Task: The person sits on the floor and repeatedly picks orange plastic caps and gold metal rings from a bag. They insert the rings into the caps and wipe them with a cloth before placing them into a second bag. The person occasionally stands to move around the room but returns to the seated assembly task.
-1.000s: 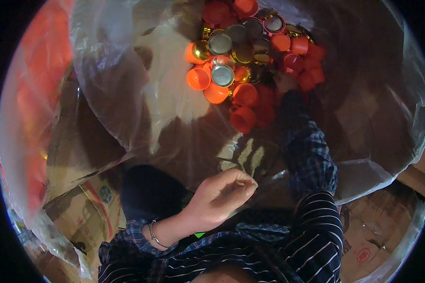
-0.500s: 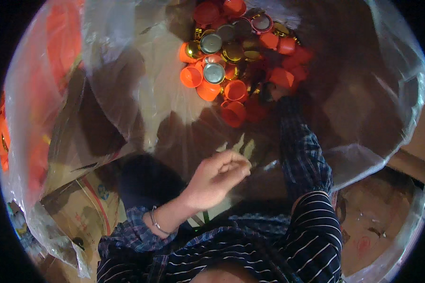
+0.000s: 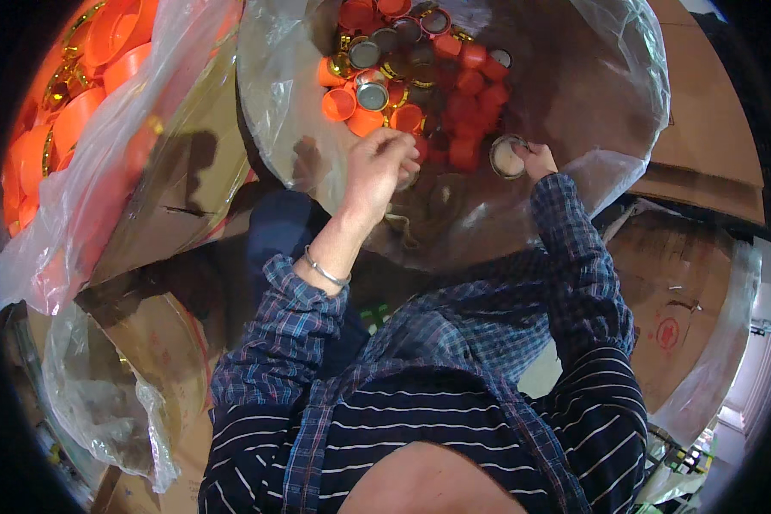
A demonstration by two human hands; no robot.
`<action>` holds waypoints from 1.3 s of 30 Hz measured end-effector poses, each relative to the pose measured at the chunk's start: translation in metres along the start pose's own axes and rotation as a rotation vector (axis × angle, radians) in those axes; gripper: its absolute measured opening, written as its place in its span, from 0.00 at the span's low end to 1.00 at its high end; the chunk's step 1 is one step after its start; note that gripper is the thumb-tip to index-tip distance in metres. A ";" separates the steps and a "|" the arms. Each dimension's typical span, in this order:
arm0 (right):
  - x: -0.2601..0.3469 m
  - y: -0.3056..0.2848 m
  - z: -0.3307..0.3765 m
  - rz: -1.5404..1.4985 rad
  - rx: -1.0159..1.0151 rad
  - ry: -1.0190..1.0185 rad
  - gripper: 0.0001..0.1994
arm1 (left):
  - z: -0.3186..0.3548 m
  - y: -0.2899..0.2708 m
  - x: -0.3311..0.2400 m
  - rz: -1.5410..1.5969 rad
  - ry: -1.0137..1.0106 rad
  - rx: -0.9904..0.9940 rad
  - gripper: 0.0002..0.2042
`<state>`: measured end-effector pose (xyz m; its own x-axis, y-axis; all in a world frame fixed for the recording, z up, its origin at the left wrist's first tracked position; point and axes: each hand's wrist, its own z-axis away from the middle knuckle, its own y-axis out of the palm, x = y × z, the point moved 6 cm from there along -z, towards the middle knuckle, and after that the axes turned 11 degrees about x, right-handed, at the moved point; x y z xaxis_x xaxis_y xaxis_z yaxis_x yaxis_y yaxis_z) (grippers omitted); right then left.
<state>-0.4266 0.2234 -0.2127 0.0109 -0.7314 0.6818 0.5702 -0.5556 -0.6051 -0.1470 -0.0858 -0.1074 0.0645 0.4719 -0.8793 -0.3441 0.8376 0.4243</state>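
Observation:
A cardboard box lined with a clear plastic bag (image 3: 591, 94) holds a heap of orange caps (image 3: 454, 94) and several gold-rimmed lids (image 3: 370, 92). My left hand (image 3: 377, 167) reaches over the near edge of the heap with its fingers curled together; what lies inside them is hidden. My right hand (image 3: 540, 158) is at the right side of the heap and pinches a round gold-rimmed lid (image 3: 507, 157) held on edge. Both arms wear blue checked sleeves, and a metal bangle (image 3: 325, 272) sits on my left wrist.
A second plastic bag full of orange caps (image 3: 68, 128) lies at the far left. Cardboard boxes (image 3: 685, 317) stand to the right and a crumpled clear bag (image 3: 103, 385) lies at the lower left beside more cardboard.
My left hand has risen from near my body up to the edge of the cap heap. My right hand has come out of the heap holding a round lid.

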 end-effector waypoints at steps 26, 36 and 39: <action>0.187 0.100 0.126 -1.560 0.403 -0.258 0.15 | -0.001 0.003 -0.004 0.252 -0.006 0.003 0.23; 0.167 0.082 0.268 -0.884 -0.083 -0.427 0.13 | 0.098 0.047 0.028 0.600 -0.129 0.277 0.22; 0.171 0.086 0.295 -0.304 -0.445 -0.372 0.13 | 0.114 0.036 0.039 0.600 -0.140 0.136 0.20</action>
<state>-0.1332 0.1672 -0.0264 0.2319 -0.3749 0.8976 0.1991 -0.8849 -0.4211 -0.0501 -0.0065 -0.1017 0.0220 0.8942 -0.4471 -0.2366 0.4392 0.8667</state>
